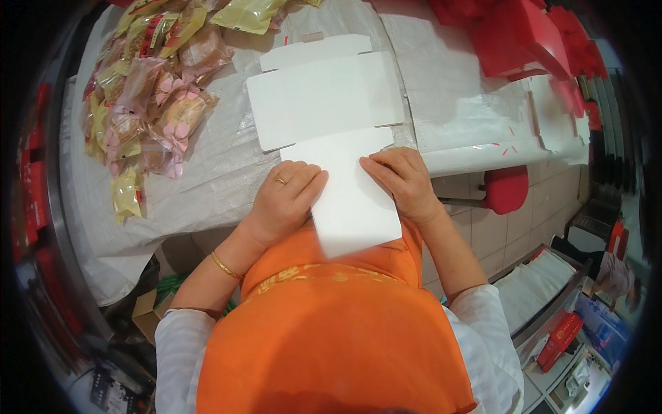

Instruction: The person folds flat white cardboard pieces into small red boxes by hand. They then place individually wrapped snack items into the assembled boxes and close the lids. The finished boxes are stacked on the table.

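Observation:
A white cardboard box blank [324, 96] lies partly unfolded on the table's near edge, its lid panel and end flap flat toward the far side. Its near part reaches over the edge toward my orange apron [331, 331]. My left hand [288, 193] grips the left side of this near part, fingers curled over it. On the opposite side my right hand [403, 181] holds it the same way, fingers bent over the edge. Both thumbs are mostly hidden. The near end panel looks slightly blurred.
Wrapped pastries [152, 103] in clear and yellow packets are heaped at the far left. Red boxes [520, 41] stand at the far right. A white sheet [207, 186] covers the table. A red stool seat [507, 190] stands beyond the table's right edge, and an open carton [148, 314] is low at left.

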Tool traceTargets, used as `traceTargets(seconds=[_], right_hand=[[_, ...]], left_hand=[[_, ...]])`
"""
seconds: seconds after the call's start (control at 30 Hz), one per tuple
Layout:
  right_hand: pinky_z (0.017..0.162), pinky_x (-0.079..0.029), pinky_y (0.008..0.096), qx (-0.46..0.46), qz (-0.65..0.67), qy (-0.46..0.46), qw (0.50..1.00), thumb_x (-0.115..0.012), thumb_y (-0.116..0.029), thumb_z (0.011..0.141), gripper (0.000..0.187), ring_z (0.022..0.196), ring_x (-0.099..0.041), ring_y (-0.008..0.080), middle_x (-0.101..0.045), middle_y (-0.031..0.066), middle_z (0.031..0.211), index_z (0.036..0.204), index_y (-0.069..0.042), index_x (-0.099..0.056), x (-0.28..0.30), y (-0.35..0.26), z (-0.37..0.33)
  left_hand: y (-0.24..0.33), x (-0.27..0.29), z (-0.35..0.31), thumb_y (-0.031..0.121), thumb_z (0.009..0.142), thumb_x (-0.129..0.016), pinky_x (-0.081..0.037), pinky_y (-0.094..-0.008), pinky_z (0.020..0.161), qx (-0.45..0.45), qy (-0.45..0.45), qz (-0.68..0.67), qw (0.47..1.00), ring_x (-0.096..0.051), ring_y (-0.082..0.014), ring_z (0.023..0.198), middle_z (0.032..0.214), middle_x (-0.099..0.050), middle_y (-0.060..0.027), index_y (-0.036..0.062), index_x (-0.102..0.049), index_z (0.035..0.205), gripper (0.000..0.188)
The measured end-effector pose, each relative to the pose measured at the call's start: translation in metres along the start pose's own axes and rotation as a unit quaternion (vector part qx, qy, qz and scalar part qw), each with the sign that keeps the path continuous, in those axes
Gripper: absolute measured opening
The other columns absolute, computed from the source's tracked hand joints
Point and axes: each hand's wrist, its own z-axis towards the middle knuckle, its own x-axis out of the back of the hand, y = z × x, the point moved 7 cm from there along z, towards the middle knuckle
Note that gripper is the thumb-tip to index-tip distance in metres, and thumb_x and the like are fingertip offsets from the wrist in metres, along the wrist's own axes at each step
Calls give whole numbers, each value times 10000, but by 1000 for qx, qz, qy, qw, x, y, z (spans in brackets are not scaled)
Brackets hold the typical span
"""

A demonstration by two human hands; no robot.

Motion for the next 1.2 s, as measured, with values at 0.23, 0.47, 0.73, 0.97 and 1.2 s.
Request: traceTargets(seconds=[0.23, 0.47, 0.73, 0.97, 1.2], right_hand=[[824, -484, 350, -20, 39, -62, 997, -610, -63, 763, 331, 934, -584, 251, -627, 59, 1010, 1088, -48, -674, -4, 12, 7], [804, -496, 363, -101, 157, -108, 976, -648, -48, 731, 317, 911, -581, 282, -626, 79, 977, 1044, -95, -667, -7, 36, 18], [675, -471, 420, -366, 179, -105, 907, -765, -209, 807, 354, 761, -576, 350, -581, 178, 810, 992, -4, -544, -18, 53, 33], [698, -474, 472, -353, 93, -130, 922, -766, -245, 811, 424, 810, -580, 417, -596, 235, 845, 1001, 27, -501, -26, 53, 45], [734, -492, 470, -366, 33, -189, 910, -746, -289, 823, 442, 868, -600, 434, -623, 251, 889, 1026, 21, -504, -31, 56, 44]], left_hand=[[-4, -9, 5, -27, 708, -660, -508, -347, 767, 34, 8, 2, 999, -631, -281, 855, 958, -640, -110, -33, -642, 1000, 293], [-16, -6, 6, -2, 706, -705, -516, -347, 713, 140, 51, -69, 986, -643, -279, 790, 868, -673, -106, 16, -662, 969, 267], [-48, -15, 3, 148, 804, -784, -498, -335, 600, 415, -8, -102, 904, -646, -235, 689, 786, -663, -136, -12, -591, 1020, 331], [-59, -16, 13, 171, 761, -807, -508, -379, 654, 453, -32, -95, 886, -631, -300, 775, 959, -624, -192, -23, -494, 1160, 542], [-62, -21, 15, 183, 755, -805, -524, -415, 695, 433, -42, -90, 896, -632, -412, 873, 992, -628, -211, -14, -486, 1165, 556]])
